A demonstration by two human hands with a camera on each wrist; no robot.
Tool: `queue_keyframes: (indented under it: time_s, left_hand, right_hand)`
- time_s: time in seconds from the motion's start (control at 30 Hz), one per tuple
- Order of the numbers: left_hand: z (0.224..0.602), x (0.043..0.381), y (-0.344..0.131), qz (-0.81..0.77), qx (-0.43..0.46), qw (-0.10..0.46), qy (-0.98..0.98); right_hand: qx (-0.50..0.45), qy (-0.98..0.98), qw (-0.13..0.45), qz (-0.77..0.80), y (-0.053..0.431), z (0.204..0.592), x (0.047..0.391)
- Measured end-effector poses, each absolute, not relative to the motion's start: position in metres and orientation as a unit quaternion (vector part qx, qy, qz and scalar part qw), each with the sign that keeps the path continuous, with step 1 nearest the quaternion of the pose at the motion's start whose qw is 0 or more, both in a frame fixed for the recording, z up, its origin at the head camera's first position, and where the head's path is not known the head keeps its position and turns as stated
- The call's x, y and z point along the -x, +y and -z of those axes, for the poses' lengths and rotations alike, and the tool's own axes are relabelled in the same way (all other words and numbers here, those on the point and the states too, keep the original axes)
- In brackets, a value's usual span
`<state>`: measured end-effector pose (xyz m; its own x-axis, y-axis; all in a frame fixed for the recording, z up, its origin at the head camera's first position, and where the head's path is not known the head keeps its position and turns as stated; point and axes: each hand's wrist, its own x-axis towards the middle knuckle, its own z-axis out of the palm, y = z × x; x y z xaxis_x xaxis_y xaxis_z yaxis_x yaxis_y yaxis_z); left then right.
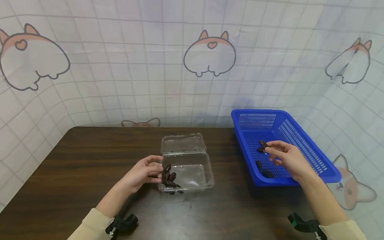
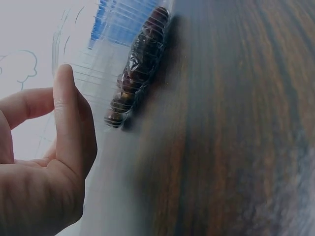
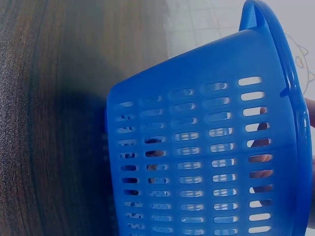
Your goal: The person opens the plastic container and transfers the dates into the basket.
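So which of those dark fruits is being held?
The fruit pinched by the right grip; the others lie ungripped in the blue basket or clear box.

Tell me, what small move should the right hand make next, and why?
Perhaps carry the dark fruit leftward toward the open clear box: the right hand pinches it at the blue basket, similar fruits lie in the box, and the left hand holds the box's side.

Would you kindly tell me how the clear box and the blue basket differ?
The box is transparent; the basket is blue and opaque between its slots. The box has an attached lid, folded open; the basket shows none. The basket looks clearly larger than the box. Both are open on top and hold dark dates.
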<state>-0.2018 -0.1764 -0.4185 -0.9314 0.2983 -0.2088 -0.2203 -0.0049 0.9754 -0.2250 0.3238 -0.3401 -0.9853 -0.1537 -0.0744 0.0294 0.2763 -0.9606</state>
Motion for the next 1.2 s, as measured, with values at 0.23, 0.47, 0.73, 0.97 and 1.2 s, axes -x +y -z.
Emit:
queue_keyframes:
  time_s: [0.23, 0.47, 0.73, 0.97, 1.2]
  left_hand:
    - [0.423, 0.202, -0.172, -0.715, -0.019, 0.19, 0.672]
    - [0.427, 0.198, -0.17, -0.719, -0.017, 0.195, 0.667]
    - [0.425, 0.201, -0.171, -0.72, -0.021, 0.186, 0.668]
    - [0.42, 0.202, -0.171, -0.72, -0.015, 0.176, 0.671]
    - [0.421, 0.205, -0.171, -0.718, -0.016, 0.176, 0.673]
  right_hand:
    - [0.038, 0.825, 0.074, 0.558, 0.327, 0.342, 0.224]
    - [0.028, 0.841, 0.079, 0.535, 0.324, 0.349, 0.223]
    - [0.016, 0.842, 0.074, 0.534, 0.315, 0.346, 0.228]
    - [0.026, 0.844, 0.075, 0.531, 0.308, 0.346, 0.231]
    - [0.033, 0.84, 0.082, 0.536, 0.305, 0.346, 0.237]
